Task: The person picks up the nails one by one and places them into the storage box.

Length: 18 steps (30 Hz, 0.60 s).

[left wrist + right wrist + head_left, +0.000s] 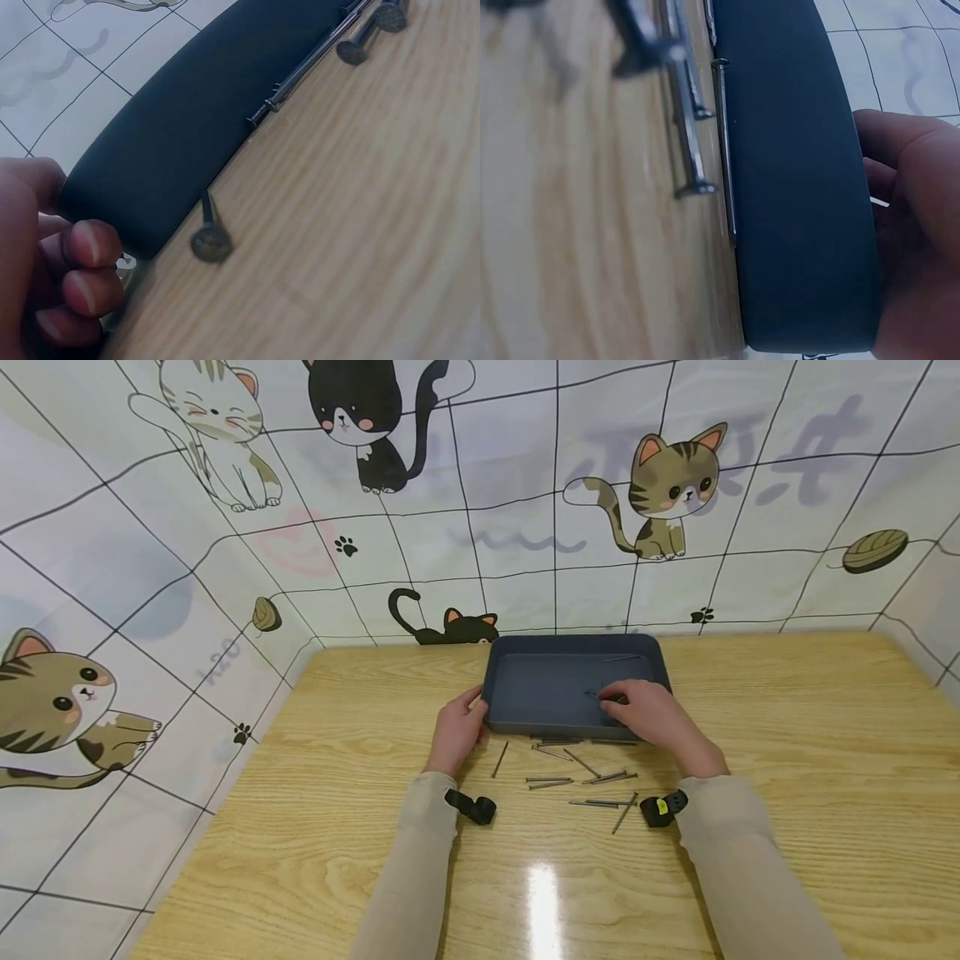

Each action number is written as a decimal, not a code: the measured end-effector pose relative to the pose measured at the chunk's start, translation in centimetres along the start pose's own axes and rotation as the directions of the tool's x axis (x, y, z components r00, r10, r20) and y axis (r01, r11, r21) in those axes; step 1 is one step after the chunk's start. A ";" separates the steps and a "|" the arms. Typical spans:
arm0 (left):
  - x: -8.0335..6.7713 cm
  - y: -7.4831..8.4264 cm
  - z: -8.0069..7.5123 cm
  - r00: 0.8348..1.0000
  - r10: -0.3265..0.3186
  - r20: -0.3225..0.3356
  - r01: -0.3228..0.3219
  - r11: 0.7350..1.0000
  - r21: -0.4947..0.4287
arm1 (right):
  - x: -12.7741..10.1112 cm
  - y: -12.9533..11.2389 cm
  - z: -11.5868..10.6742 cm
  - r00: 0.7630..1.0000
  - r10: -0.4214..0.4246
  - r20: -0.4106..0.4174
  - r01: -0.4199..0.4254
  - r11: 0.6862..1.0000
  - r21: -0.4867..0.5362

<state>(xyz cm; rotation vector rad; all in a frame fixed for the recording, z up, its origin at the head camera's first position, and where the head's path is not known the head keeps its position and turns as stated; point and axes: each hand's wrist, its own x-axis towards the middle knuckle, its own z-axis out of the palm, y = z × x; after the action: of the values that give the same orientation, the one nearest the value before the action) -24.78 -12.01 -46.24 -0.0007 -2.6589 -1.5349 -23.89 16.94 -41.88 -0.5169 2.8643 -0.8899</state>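
Nails [581, 775]: scattered loose on the wooden table [787, 760], just in front of the tray.
Tray [540, 693]: dark, shallow, at the table's far middle.
Left hand [456, 732]: fingers curled round the tray's near-left corner, apparently steadying it.
Right hand [648, 714]: reaches over the near rim, fingertips pinching a nail [596, 695] low inside.

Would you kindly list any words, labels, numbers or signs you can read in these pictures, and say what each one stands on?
No text can be read with certainty.
Cat-patterned white backdrop sheet: faint mirrored marks show through from behind, too blurred to read.
Dark grey plastic tray: no label visible.
Steel nails on the light wooden table: no markings.
Black wrist camera with a yellow sticker: too small to read.
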 end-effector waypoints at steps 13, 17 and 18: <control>-0.2 -0.2 -0.1 1.000 0.012 0.000 -0.012 1.000 0.000 | -0.1 -0.1 0.4 0.998 -0.012 0.066 0.016 0.998 -0.060; -0.2 -0.1 -0.1 1.000 0.012 0.003 -0.012 1.000 0.016 | -0.2 -0.2 0.3 0.997 -0.016 0.072 0.020 0.998 -0.061; -0.1 -0.1 0.0 1.000 0.013 0.002 -0.013 1.000 0.021 | -0.2 -0.2 0.3 0.997 -0.017 0.072 0.021 0.998 -0.060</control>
<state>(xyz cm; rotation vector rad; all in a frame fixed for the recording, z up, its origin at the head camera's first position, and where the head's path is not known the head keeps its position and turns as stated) -24.64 -12.08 -46.27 -0.0178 -2.6714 -1.5034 -23.55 16.73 -42.03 -0.5713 2.8331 -0.7731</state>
